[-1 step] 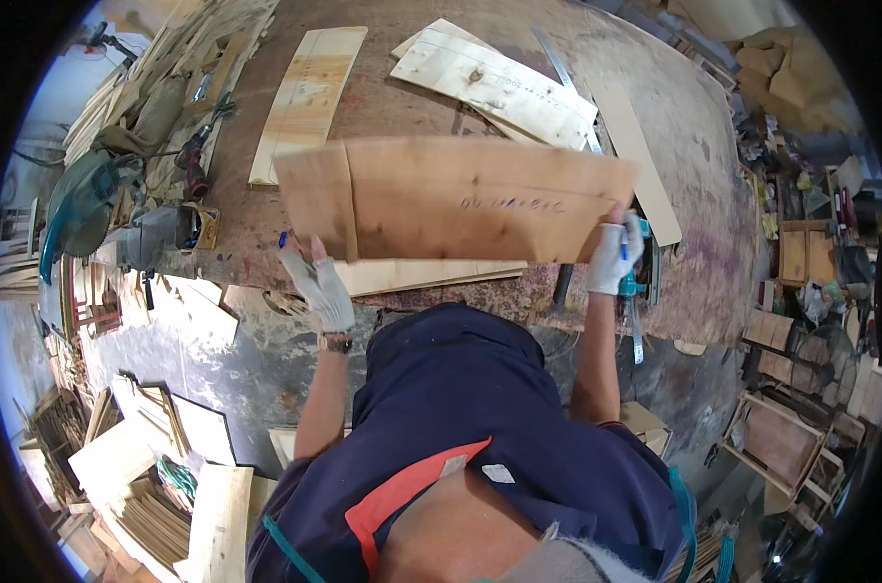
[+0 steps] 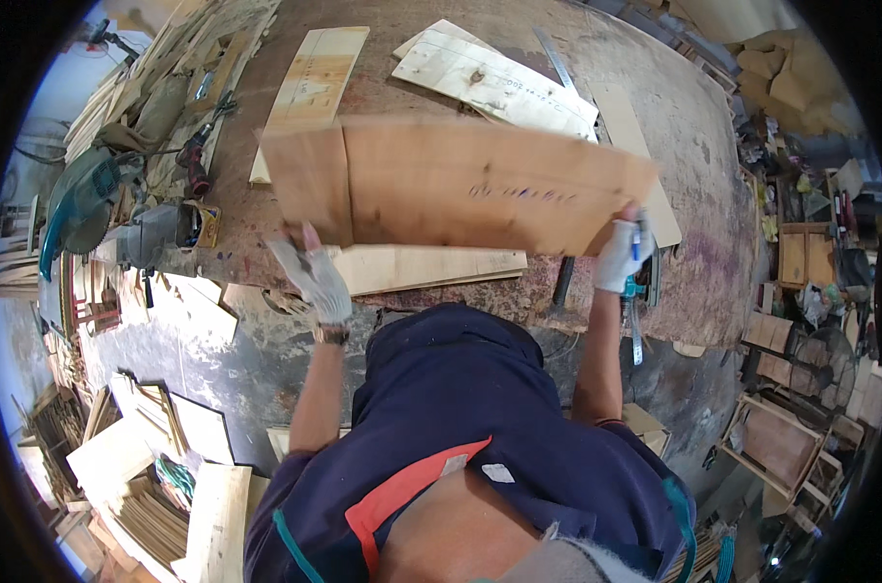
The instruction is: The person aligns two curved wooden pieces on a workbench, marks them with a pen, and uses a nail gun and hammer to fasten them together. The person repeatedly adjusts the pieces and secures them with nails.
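Across the whole upper half, stretched a broad, stained, reddish-brown workbench top, littered with offcuts. Above it, held up off the surface and tilted slightly, with its right end lower, hung a long rectangular sheet of light brown plywood with faint pen marks near the middle. Spanned between the two hands, that sheet: left hand in a pale grey work glove at the lower left corner, fingers reaching up behind the board's bottom edge, thumb side hidden, so cannot tell how firmly closed. Right hand in a white glove clamped on the lower right corner, fingers curled around the edge, a blue pen tucked in the same fist.

Under the lifted sheet, flat on the bench, lay a pale narrow plank, just beyond the person's chest. Further back, rested a long pale board with pencil lines at left and a whitish knotty panel at right, a thin steel ruler beside it. Along the right, lay a slim pale strip of wood.

Off the bench's left end, stood a teal-guarded mitre saw. On the floor at lower left, piled a heap of pale wood offcuts. Below the right hand, at the bench edge, clung a teal clamp.
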### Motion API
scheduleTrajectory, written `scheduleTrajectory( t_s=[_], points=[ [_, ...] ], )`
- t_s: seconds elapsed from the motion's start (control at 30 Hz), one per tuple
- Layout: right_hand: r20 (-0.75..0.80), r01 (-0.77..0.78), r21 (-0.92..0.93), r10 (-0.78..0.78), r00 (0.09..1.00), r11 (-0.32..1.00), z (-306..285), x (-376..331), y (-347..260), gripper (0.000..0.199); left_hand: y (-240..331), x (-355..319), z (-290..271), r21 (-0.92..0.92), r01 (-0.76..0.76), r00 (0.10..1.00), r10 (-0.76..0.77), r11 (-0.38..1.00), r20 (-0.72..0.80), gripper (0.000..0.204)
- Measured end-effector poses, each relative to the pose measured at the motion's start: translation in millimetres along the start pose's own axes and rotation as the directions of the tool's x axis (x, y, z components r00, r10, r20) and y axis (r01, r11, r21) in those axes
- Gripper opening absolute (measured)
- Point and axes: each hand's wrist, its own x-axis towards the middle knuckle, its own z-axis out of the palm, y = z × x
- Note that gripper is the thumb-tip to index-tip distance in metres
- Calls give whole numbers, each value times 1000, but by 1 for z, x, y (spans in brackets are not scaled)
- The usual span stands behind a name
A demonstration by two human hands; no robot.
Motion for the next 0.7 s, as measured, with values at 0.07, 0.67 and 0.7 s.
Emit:
scheduleTrajectory(
  t_s=[0.07, 0.67, 0.7],
  points=[
    [-133, 180, 128, -163, 978, 975, 7, 28, -41, 28, 36, 33, 26, -405, -465, 877, 473, 787, -88, 66],
    [-336, 598, -238, -642, 689, 766, 28, 89, -147, 33, 167, 93, 34, -239, -633, 756, 519, 737, -399, 64],
    [-384, 500, 126, -423, 821, 857, 34, 78, -156, 31, 167, 95, 35, -217, -639, 751, 535, 738, -388, 65]
  ],
)
